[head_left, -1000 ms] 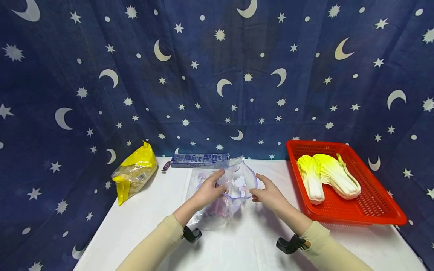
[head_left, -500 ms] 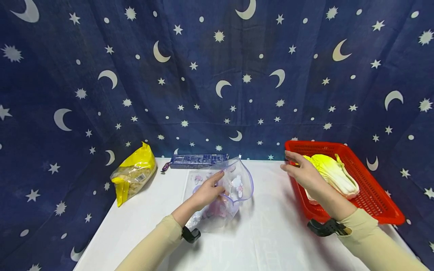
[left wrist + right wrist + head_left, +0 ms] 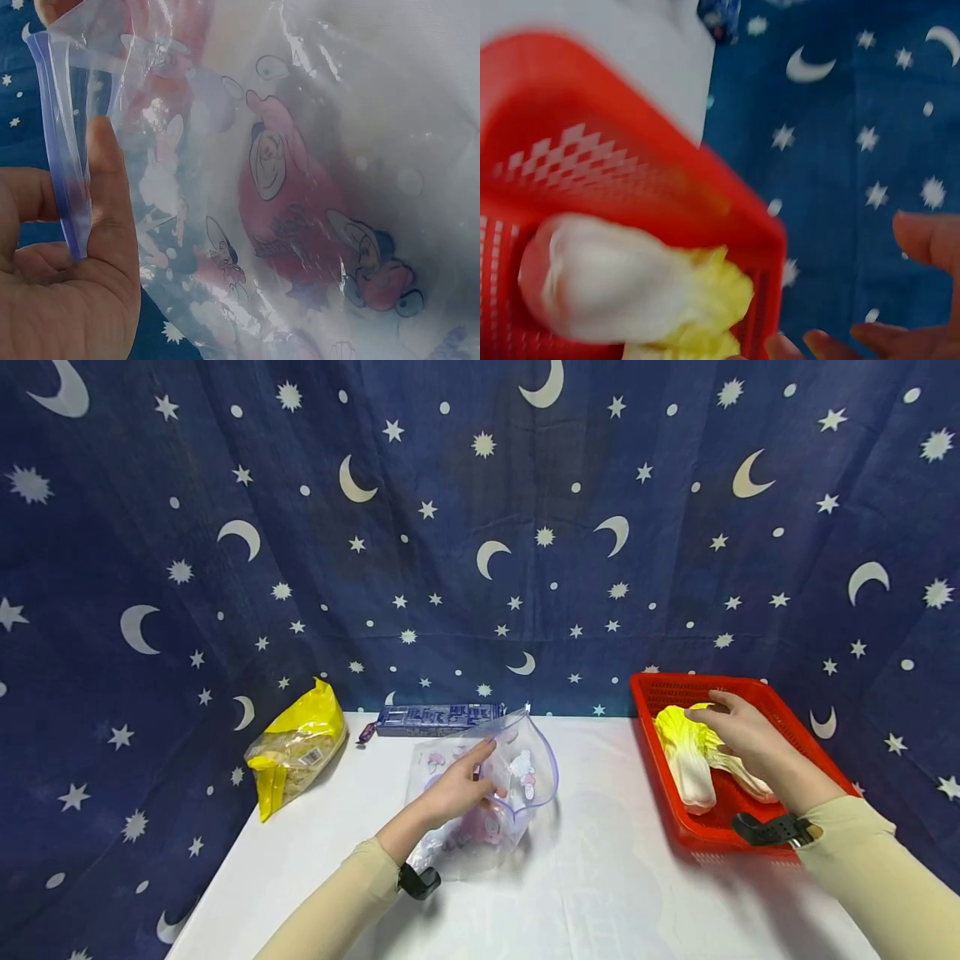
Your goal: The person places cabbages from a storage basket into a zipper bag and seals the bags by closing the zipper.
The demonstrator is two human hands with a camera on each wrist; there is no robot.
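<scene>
My left hand (image 3: pixel 453 789) holds a clear zip bag (image 3: pixel 536 785) by its purple-edged mouth, which gapes toward the right. In the left wrist view the purple zip strip (image 3: pixel 54 135) runs between thumb and fingers, and pink cartoon prints (image 3: pixel 292 217) cover the film. My right hand (image 3: pixel 750 739) is over the red basket (image 3: pixel 675 827), fingers spread, above two napa cabbages with yellow leaves and white stalks. The left cabbage (image 3: pixel 690 768) shows almost whole; the right cabbage (image 3: pixel 746 777) is partly hidden behind the hand. In the right wrist view, one cabbage (image 3: pixel 622 277) lies below the fingertips.
A yellow-and-clear food packet (image 3: pixel 300 743) leans at the table's left side. Along the back edge lie a flat blue box (image 3: pixel 435 718) and a small purple wrapped sweet (image 3: pixel 366 733). A dark blue star-and-moon curtain (image 3: pixel 420 552) hangs behind the white table (image 3: pixel 585 893).
My right hand has left the bag's mouth and travelled right, over the basket and across to the right cabbage. The left hand has kept its place at the bag.
</scene>
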